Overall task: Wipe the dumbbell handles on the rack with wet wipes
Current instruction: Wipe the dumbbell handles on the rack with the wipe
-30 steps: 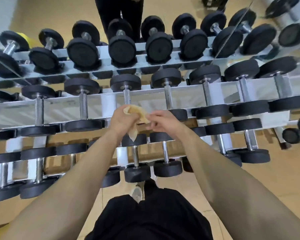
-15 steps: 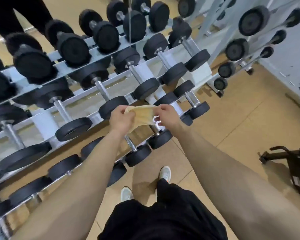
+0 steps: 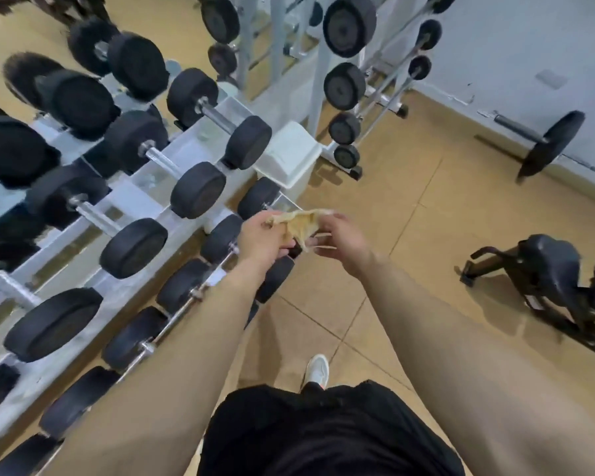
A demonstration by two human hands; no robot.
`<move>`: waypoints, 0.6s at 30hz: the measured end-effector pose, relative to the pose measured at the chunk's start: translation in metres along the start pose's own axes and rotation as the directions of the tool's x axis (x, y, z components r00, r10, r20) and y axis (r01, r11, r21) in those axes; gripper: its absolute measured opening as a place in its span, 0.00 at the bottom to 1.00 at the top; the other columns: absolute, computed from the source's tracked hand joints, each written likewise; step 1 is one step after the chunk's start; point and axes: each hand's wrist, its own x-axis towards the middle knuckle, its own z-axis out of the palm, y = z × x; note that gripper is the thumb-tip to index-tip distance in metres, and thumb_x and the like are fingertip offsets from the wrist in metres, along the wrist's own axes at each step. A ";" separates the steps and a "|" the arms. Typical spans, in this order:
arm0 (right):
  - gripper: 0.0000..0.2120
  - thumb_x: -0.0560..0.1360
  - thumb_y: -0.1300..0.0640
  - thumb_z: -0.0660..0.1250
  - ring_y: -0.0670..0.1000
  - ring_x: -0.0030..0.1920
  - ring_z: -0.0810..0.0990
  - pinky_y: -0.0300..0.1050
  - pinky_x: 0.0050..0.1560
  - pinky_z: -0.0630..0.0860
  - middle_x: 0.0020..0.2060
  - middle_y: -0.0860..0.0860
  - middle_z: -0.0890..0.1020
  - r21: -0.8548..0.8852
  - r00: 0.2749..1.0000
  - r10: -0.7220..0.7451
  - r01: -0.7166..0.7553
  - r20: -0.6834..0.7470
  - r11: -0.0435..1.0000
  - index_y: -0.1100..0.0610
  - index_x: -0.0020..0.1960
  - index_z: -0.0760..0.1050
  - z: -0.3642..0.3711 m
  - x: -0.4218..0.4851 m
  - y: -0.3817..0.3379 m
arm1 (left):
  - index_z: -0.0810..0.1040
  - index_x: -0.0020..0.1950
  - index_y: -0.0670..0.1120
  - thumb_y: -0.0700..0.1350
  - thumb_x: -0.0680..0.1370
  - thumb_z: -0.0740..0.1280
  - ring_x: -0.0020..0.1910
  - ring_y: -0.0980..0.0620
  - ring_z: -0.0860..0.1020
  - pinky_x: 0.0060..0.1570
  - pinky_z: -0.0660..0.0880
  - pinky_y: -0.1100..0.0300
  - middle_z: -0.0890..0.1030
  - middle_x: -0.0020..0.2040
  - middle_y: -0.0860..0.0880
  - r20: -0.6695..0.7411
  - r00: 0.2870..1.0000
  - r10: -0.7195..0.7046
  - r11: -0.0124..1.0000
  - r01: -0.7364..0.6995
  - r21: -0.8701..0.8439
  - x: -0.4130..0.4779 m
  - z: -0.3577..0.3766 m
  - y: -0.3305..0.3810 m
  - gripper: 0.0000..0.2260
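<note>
Grip: your left hand [image 3: 260,240] and right hand [image 3: 342,240] both pinch the thin, yellowish, crumpled wet wipe [image 3: 301,223] | Where: in the air, beside the white metal rack [image 3: 186,156] | Feel: soft, light, floppy, may tear | Tip: hold it bunched in your palm.

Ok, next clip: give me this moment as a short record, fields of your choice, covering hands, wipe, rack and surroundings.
setting: gym, tan tiled floor
left hand: shut on wipe
right hand: shut on wipe
wipe: yellowish, crumpled, held between both hands, touching no handle
rack: white, tiered, to the person's left
dumbbells: black heads, metal handles, resting on the rack
wiping contact: none at this moment
bench: dark, on the floor to the right
barbell: on the floor by the far wall
</note>
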 end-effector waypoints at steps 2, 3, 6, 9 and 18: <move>0.03 0.79 0.59 0.63 0.51 0.36 0.81 0.45 0.41 0.77 0.37 0.52 0.81 -0.016 1.000 0.002 -0.002 0.024 1.000 0.54 0.48 0.75 -0.035 0.023 -0.015 | 0.82 0.47 0.49 0.42 0.80 0.67 0.38 0.49 0.83 0.35 0.78 0.61 0.84 0.37 0.50 0.058 0.998 -0.008 1.000 0.009 -0.025 0.018 0.053 0.016 0.05; 0.04 0.79 0.59 0.63 0.50 0.36 0.81 0.44 0.40 0.78 0.37 0.52 0.81 -0.033 0.999 0.004 -0.003 0.034 0.999 0.53 0.47 0.75 -0.050 0.034 -0.022 | 0.82 0.48 0.48 0.42 0.81 0.66 0.39 0.49 0.83 0.38 0.79 0.59 0.84 0.38 0.50 0.088 0.995 -0.039 0.995 0.046 -0.086 0.024 0.075 0.024 0.06; 0.06 0.80 0.59 0.62 0.49 0.36 0.79 0.43 0.40 0.76 0.34 0.49 0.81 -0.066 0.998 0.032 -0.028 0.055 0.997 0.53 0.45 0.76 -0.089 0.069 -0.042 | 0.82 0.51 0.44 0.47 0.82 0.62 0.46 0.43 0.83 0.47 0.80 0.51 0.84 0.46 0.42 0.134 0.974 -0.182 0.928 0.215 -0.303 0.049 0.123 0.042 0.11; 0.10 0.82 0.56 0.58 0.49 0.36 0.77 0.44 0.41 0.72 0.36 0.49 0.82 -0.028 0.990 0.087 -0.084 0.111 0.996 0.55 0.50 0.78 -0.115 0.108 -0.059 | 0.81 0.53 0.42 0.47 0.84 0.62 0.48 0.45 0.82 0.46 0.79 0.55 0.84 0.50 0.42 0.161 0.952 -0.259 0.873 0.302 -0.383 0.089 0.146 0.052 0.12; 0.18 0.79 0.53 0.68 0.51 0.49 0.79 0.48 0.48 0.80 0.52 0.51 0.81 -0.205 0.992 0.119 -0.124 -0.038 0.971 0.57 0.66 0.71 -0.136 0.259 -0.115 | 0.82 0.54 0.45 0.37 0.77 0.71 0.49 0.47 0.83 0.49 0.81 0.54 0.83 0.53 0.43 0.209 0.932 -0.296 0.891 0.348 -0.292 0.251 0.189 0.079 0.07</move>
